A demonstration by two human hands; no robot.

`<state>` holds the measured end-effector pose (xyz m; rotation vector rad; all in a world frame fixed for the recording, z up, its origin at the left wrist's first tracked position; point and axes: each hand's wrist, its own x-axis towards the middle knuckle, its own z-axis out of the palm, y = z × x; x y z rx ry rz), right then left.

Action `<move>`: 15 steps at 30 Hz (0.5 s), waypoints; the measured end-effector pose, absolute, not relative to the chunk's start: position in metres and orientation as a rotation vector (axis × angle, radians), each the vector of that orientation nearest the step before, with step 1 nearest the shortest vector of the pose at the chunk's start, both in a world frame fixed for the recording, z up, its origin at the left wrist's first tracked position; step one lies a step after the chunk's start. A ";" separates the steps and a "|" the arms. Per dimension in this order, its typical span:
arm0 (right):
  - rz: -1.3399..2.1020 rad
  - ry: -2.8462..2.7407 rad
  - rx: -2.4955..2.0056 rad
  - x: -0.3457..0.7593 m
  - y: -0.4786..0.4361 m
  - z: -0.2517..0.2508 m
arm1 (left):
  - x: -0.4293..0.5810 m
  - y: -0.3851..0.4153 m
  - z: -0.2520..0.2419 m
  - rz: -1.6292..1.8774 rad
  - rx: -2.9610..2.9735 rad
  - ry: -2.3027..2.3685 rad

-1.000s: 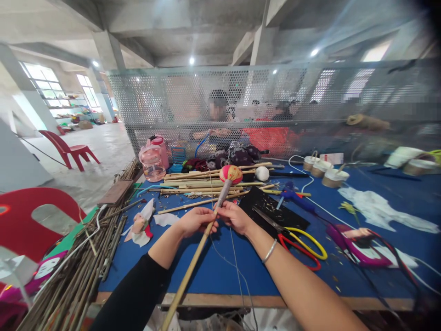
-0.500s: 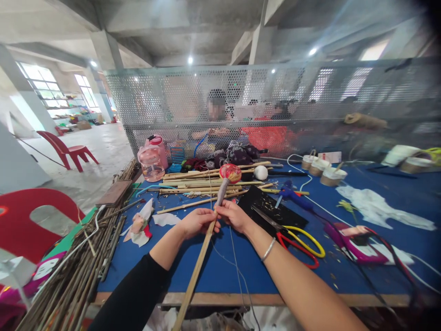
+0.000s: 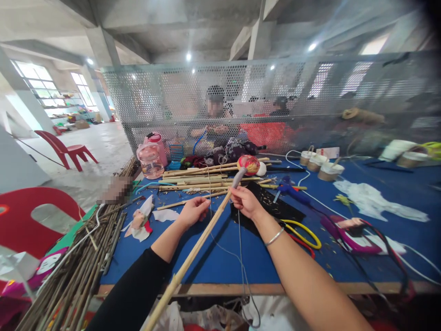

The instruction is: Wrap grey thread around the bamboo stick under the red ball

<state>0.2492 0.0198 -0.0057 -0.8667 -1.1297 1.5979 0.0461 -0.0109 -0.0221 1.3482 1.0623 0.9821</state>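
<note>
A long bamboo stick (image 3: 193,255) runs from the lower left up to a red and yellow padded ball head (image 3: 248,164) wrapped in grey below it. My right hand (image 3: 244,201) is closed on the stick just under the head. A thin thread (image 3: 220,246) hangs down from there toward the table's near edge. My left hand (image 3: 193,210) is to the left of the stick, fingers curled in a pinch, apparently on the thread. Both hands hover over the blue table (image 3: 220,266).
Loose bamboo sticks (image 3: 200,177) lie at the back, a bundle of thin sticks (image 3: 79,271) at the left edge. Yellow and red scissors (image 3: 303,234), a black mat (image 3: 275,207), a blue glue gun (image 3: 291,191), cups (image 3: 327,171), a pink jug (image 3: 151,158). People sit behind the mesh screen (image 3: 241,96).
My right hand moved up the stick toward the head and swung it to the right. My left hand let go of the stick and drifted left.
</note>
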 end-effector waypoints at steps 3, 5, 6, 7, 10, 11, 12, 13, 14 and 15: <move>1.610 -1.110 -0.843 0.255 0.021 -0.003 | 0.046 -0.011 -0.023 0.951 1.385 1.051; 1.614 -1.147 -0.867 0.253 0.020 -0.004 | 0.047 -0.012 -0.023 0.936 1.414 1.051; 1.618 -1.178 -0.883 0.251 0.019 -0.005 | 0.048 -0.012 -0.024 0.933 1.424 1.052; 1.624 -1.214 -0.897 0.249 0.018 -0.006 | 0.049 -0.012 -0.024 0.930 1.432 1.054; 1.640 -1.335 -0.915 0.235 0.010 -0.008 | 0.051 -0.013 -0.024 0.930 1.433 1.056; 1.635 -1.360 -0.915 0.230 0.006 -0.008 | 0.051 -0.014 -0.024 0.928 1.427 1.050; 1.625 -1.372 -0.915 0.225 0.003 -0.008 | 0.051 -0.014 -0.023 0.924 1.419 1.041; 1.613 -1.377 -0.915 0.220 0.000 -0.008 | 0.051 -0.015 -0.022 0.921 1.411 1.028; 1.604 -1.375 -0.915 0.215 -0.002 -0.009 | 0.051 -0.015 -0.021 0.917 1.406 1.011; 1.596 -1.370 -0.915 0.212 -0.004 -0.010 | 0.050 -0.016 -0.019 0.914 1.402 0.996</move>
